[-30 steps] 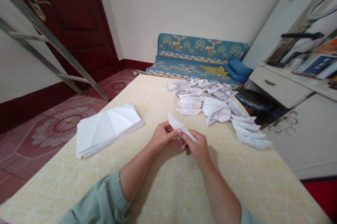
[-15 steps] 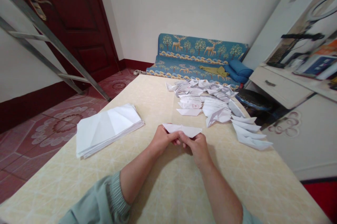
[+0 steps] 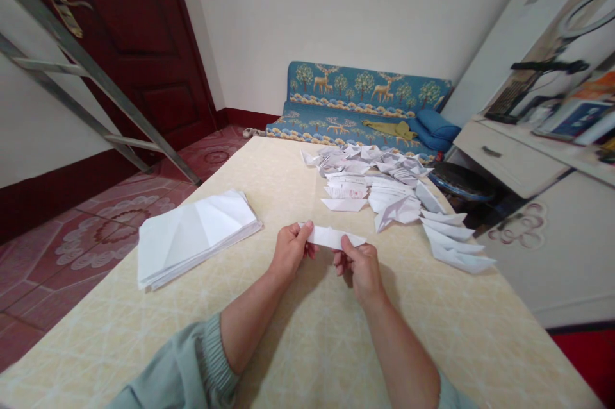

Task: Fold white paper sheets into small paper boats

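Both my hands hold a narrow folded white paper (image 3: 331, 238) level above the cream table (image 3: 307, 338). My left hand (image 3: 291, 250) pinches its left end between thumb and fingers. My right hand (image 3: 360, 270) grips its right end, and the fingers there partly hide the paper. To the left lies a neat stack of creased white paper sheets (image 3: 192, 236). Ahead is a loose heap of folded papers, some printed (image 3: 369, 184). Several pointed folded paper pieces (image 3: 451, 245) lie in a row along the table's right side.
A leaning aluminium ladder (image 3: 86, 69) and a dark red door (image 3: 129, 43) stand at left. A blue deer-patterned sofa (image 3: 355, 101) is beyond the table. A dark round stool (image 3: 461, 181) and a white drawer unit (image 3: 509, 159) are at right.
The folded paper has gone from a tilted hold to a level one, now looking narrower. My hands have moved slightly apart along it. The stack and heap have not moved.
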`<action>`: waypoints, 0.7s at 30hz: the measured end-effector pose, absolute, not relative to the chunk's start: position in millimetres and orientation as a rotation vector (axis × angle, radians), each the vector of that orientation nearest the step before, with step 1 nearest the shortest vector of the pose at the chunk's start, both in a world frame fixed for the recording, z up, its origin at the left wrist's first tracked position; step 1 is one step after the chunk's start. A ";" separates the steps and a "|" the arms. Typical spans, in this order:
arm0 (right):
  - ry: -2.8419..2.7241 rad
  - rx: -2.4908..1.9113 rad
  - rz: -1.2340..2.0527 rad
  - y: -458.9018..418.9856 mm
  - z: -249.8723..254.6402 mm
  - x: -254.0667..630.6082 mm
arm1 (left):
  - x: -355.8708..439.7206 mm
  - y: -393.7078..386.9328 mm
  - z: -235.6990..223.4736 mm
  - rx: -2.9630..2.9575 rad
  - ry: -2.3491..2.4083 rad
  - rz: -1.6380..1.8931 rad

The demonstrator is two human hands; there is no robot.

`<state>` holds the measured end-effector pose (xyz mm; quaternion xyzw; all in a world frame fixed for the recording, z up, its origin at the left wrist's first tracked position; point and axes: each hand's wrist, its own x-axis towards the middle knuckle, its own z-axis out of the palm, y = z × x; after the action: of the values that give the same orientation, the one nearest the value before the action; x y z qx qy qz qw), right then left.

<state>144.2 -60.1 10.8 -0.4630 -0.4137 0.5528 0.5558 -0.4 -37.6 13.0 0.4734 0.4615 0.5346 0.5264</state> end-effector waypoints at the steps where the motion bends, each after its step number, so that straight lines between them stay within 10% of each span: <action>1: -0.979 -1.095 1.310 -60.1 10.7 144.0 | -0.8 -37.8 13.0 1.134 1.113 1.293; 21: -0.991 -1.189 1.123 -59.9 13.9 153.0 | -8.5 -31.3 9.4 1.112 1.079 1.320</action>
<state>153.0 -59.9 13.9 -0.5079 -0.4236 0.4797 0.5766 -8.5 -31.3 9.4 0.4649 0.4511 0.5519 0.5251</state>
